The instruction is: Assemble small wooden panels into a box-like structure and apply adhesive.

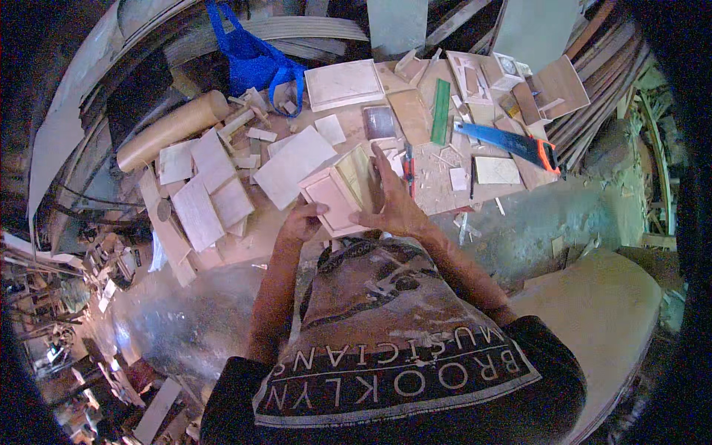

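Close in front of my body I hold a small wooden box (332,199) between both hands, tilted, with a framed panel on its near face. My left hand (302,222) grips its lower left corner, the thumb lying on the frame's edge. My right hand (393,199) is wrapped round the box's right side, thumb at the lower right corner and fingers reaching up along the side. The box's underside and the fingertips behind it are hidden. Just left of the box lies a pale flat board (294,166).
The workbench carries a blue-bladed handsaw (512,144), a green strip (440,111), a sandpaper-like dark square (379,122), a framed panel (345,84), an open wooden box (552,89) and stacked thin boards (199,211). A blue bag (256,63) and brown roll (174,130) sit at the back left.
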A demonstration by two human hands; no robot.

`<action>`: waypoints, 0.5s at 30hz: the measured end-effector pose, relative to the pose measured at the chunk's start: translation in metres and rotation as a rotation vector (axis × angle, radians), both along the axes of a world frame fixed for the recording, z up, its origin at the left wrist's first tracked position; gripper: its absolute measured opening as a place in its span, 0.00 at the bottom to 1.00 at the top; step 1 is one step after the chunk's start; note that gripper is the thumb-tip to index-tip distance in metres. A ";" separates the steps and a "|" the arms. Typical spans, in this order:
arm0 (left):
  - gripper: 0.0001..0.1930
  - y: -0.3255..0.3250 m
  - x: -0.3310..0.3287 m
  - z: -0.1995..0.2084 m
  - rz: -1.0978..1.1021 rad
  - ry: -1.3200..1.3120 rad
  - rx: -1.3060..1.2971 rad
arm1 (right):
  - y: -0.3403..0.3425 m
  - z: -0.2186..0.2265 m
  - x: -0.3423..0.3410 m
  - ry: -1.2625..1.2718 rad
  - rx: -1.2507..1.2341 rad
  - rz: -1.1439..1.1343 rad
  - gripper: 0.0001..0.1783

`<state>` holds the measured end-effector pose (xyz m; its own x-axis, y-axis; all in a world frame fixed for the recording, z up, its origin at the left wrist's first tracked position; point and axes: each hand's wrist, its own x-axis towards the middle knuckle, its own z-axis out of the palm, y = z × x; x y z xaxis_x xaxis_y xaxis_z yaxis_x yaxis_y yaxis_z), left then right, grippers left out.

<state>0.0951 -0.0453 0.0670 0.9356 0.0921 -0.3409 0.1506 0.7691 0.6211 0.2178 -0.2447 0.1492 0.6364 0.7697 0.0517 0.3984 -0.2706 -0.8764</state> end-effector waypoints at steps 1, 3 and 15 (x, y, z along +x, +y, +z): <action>0.41 -0.002 0.001 0.000 0.000 0.032 0.066 | 0.000 0.000 0.001 0.010 -0.069 -0.014 0.71; 0.40 -0.004 0.004 0.000 0.005 0.059 0.103 | 0.001 0.000 0.004 0.028 -0.019 -0.015 0.71; 0.57 0.002 0.020 0.015 -0.134 0.061 0.387 | -0.005 -0.032 0.035 0.107 -0.071 0.139 0.73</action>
<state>0.1148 -0.0429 0.0816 0.9273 0.1027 -0.3600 0.2791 0.4515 0.8475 0.2531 -0.2496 0.1171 0.5229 0.8497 -0.0677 0.3421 -0.2819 -0.8964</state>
